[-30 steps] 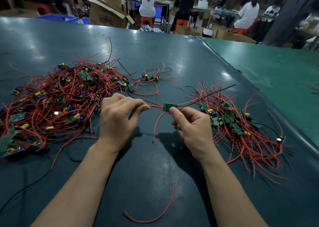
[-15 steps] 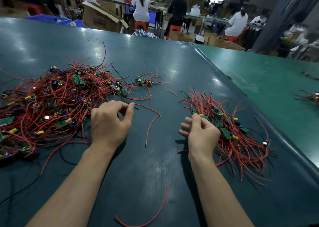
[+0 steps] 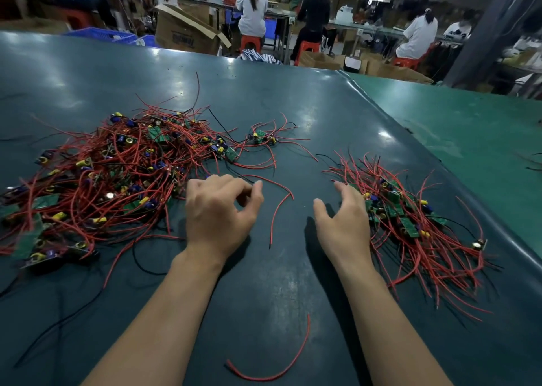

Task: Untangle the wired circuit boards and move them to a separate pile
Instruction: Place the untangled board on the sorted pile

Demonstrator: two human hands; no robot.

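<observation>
A big tangled heap of green circuit boards with red wires point(image 3: 96, 180) covers the left of the dark table point(image 3: 264, 283). A smaller sorted pile of wired boards point(image 3: 410, 221) lies on the right. My left hand point(image 3: 218, 212) hovers at the heap's right edge, fingers loosely curled and holding nothing, beside a loose red wire point(image 3: 278, 200). My right hand point(image 3: 341, 224) rests at the left edge of the small pile, fingers relaxed and spread, holding nothing. One separate wired board point(image 3: 261, 137) lies beyond the heap.
A stray red wire point(image 3: 275, 365) lies near the table's front between my forearms. A lighter green table point(image 3: 469, 139) adjoins on the right. Behind the table are cardboard boxes point(image 3: 187, 30) and several seated people at benches.
A second ago both hands held one green board by its wires between them. My right hand carried it onto the right pile and let go; my left hand released the wire and stays by the heap.
</observation>
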